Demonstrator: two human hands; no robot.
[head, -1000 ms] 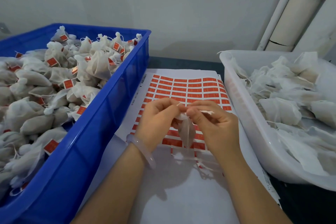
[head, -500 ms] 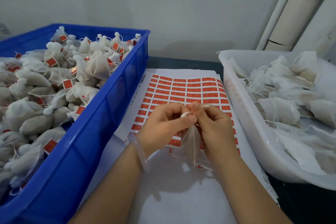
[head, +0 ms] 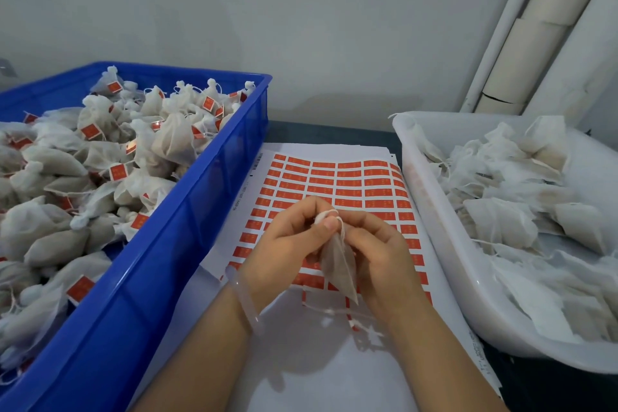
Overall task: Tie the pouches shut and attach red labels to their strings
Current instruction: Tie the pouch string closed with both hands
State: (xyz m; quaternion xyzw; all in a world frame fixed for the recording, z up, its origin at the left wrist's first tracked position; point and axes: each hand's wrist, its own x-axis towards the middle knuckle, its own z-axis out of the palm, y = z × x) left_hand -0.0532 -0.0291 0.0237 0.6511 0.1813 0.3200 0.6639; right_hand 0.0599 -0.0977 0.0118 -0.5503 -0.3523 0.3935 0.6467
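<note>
Where the fingertips (head: 329,226) meet, item one: a single pouch (head: 339,266), neck gathered and pinched between thumb and curled fingers of the left hand (head: 284,244), body hanging free below so the fill stays clear of the neck. Item two: its white string (head: 341,223), looped over that neck and pinched by the right hand (head: 379,252), fingers curled and pressed close against the left; a hold suited to drawing a knot tight (judged: tying step, label not yet on). Both hands held just above the label sheet (head: 334,182), red labels (head: 349,174) in rows, placed directly beneath for the next pick. One loose string length (head: 331,311) lies on the sheet's stripped part; owner cannot be told. Left of sheet: blue crate (head: 200,211), heaped with tied pouches (head: 100,177) bearing labels; output. Right of sheet: white tub (head: 431,211) of flat, untied pouches (head: 518,214); stock.
</note>
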